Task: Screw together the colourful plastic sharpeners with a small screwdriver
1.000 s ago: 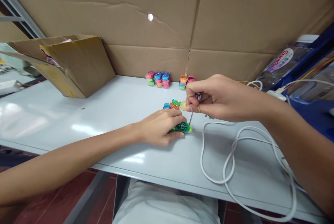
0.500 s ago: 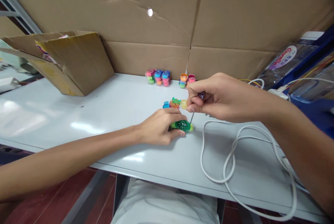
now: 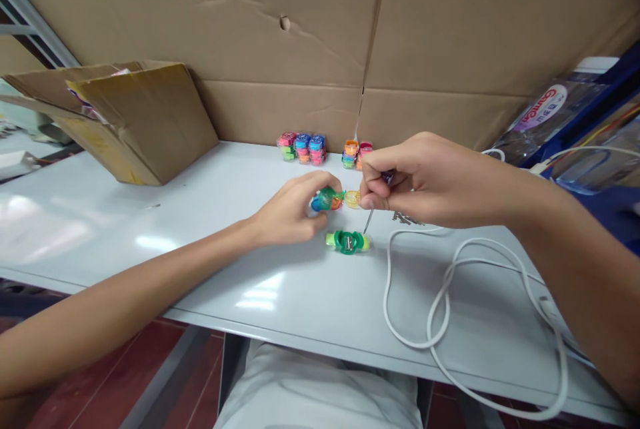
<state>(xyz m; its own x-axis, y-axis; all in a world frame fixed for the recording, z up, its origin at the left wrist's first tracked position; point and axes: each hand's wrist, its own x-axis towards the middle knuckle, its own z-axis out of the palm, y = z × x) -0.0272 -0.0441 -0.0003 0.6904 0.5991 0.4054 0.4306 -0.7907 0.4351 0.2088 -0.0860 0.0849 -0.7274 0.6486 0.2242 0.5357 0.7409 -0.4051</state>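
Above the table (image 3: 310,309), the right hand (image 3: 413,179) curls around a tool (image 3: 369,221).

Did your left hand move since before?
Yes, the left hand has moved farther back, closer to the cardboard wall, and a little leftward.

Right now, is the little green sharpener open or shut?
Open: the green sharpener lies on the table with its metal blade uncovered and in plain view.

green sharpener (image 3: 349,242); uncovered; lying flat
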